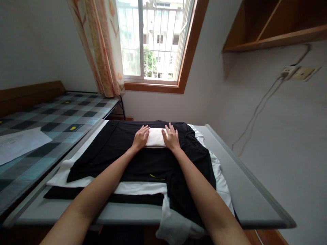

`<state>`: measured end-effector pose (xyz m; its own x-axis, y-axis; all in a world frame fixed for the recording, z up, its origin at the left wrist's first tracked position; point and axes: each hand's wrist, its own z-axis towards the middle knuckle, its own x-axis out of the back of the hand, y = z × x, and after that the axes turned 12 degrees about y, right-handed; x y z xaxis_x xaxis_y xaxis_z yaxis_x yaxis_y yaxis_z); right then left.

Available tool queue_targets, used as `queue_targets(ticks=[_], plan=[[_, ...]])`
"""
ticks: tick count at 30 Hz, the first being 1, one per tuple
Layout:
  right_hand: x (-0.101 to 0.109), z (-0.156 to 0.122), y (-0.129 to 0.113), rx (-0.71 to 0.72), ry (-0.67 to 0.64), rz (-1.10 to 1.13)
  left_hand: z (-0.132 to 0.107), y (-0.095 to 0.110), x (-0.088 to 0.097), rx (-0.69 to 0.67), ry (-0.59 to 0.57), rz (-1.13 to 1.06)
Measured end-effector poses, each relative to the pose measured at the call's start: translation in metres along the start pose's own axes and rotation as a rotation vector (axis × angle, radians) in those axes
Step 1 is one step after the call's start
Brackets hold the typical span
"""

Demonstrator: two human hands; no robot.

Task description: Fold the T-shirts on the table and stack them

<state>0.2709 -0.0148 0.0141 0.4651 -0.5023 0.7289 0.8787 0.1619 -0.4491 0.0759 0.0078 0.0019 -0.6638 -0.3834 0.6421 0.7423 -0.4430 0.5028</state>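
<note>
A small white folded cloth (155, 137) lies on a black T-shirt (145, 165) that is spread out flat. My left hand (140, 137) rests at the cloth's left edge, its fingers stretched out. At the right edge lies my right hand (171, 136), palm down with fingers spread. The black shirt has a small yellow mark near its lower edge. Beneath it, a white garment (143, 188) shows along the near side and at the right. A further black garment (63, 193) peeks out at the bottom of the stack. One light grey sleeve (176, 224) hangs over the table's front edge.
The clothes lie on a grey table (245, 194) close to the right wall. At left stands a bed with a checked mattress (84, 105) and a paper sheet (22, 143). A window (155, 44), curtain (102, 47), wooden shelf (276, 30) and plugged-in cord (255, 110) surround it.
</note>
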Motion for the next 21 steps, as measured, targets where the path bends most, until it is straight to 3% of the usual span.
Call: queue_targets(ticks=[4,7,13,21], plan=[[-0.0029,-0.0053,-0.0091,0.059,-0.187,-0.065,-0.0027,0.0043,-0.0003,0.014,-0.214,0.14],[-0.0056,-0.0062,-0.0076,0.013,-0.298,-0.094,-0.0038,0.0077,0.001,0.025,-0.296,0.212],[-0.0072,-0.0039,-0.005,-0.075,-0.31,-0.121,-0.0044,0.0092,0.0028,0.02,-0.314,0.261],[-0.0054,-0.0044,-0.0075,-0.083,-0.328,-0.136,-0.0062,0.0094,0.0014,0.021,-0.286,0.244]])
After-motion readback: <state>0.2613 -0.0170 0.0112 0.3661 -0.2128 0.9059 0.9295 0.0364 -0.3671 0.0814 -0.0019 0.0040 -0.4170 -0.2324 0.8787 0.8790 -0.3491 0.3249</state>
